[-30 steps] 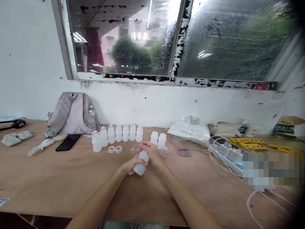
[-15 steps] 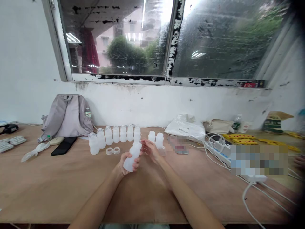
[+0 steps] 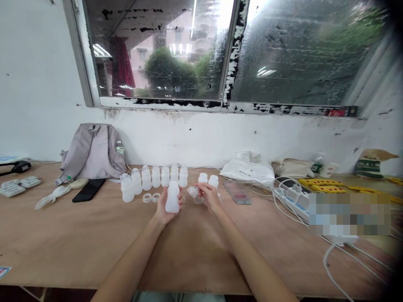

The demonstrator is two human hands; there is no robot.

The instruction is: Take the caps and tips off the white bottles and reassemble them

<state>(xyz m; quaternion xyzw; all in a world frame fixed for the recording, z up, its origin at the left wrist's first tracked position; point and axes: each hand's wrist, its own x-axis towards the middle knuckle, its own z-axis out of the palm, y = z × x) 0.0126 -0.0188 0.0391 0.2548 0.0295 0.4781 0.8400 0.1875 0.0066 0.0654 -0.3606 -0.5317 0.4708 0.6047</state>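
Note:
My left hand (image 3: 163, 209) is wrapped round a frosted white baby bottle (image 3: 172, 198), held upright above the table with no top on it. In the fingers of my right hand (image 3: 210, 196) is a translucent bottle nipple (image 3: 192, 191), pinched to the right of the bottle; whether a collar is attached is too small to tell. Behind my left hand stands a row of several capped bottles (image 3: 146, 179). Two white collar rings (image 3: 147, 197) lie in front of that row. Beyond my right hand are two bottles without tops (image 3: 203, 178), with clear covers (image 3: 198, 200) near them.
A grey backpack (image 3: 94, 153), a black phone (image 3: 88, 190) and a clear plastic wrapper (image 3: 53, 197) are on the left. At the right lie a white plastic bag (image 3: 247, 167), a power strip with cables (image 3: 294, 205) and yellow pieces (image 3: 321, 184). A wall stands behind.
My right hand has moved right, away from the bottle, with the nipple in its fingers. The bottle in my left hand has gone from tilted to upright, and its top is off.

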